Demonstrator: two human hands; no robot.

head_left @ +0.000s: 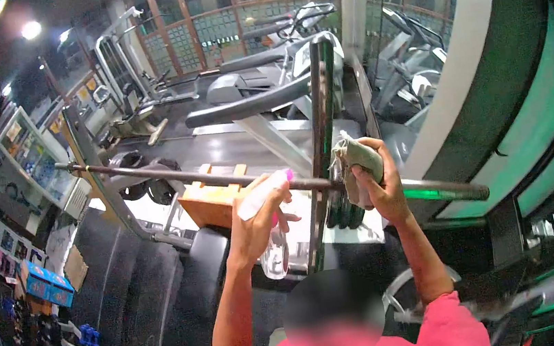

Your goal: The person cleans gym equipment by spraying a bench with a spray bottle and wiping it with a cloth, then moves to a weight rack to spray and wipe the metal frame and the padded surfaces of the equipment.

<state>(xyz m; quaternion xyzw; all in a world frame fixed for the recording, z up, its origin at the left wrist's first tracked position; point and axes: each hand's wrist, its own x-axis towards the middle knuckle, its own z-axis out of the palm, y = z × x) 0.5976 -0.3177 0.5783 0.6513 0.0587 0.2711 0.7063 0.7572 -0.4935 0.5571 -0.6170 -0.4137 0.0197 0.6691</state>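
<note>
My left hand is closed around the neck of a spray bottle. The bottle has a clear body, a whitish head and a pink nozzle tip that points right, close to the barbell. A greyish, bunched cloth is gripped in my right hand, beside the right rack upright and at the bar. Whether the cloth presses on the bar cannot be made out. The barbell runs across the rack, its thick right end sleeve sticking out past my right hand.
Beyond the bar is a wooden box, with a black padded bench below it. Weight plates hang near the right upright. Treadmills stand ahead, a mirror at right. A blue box is at left.
</note>
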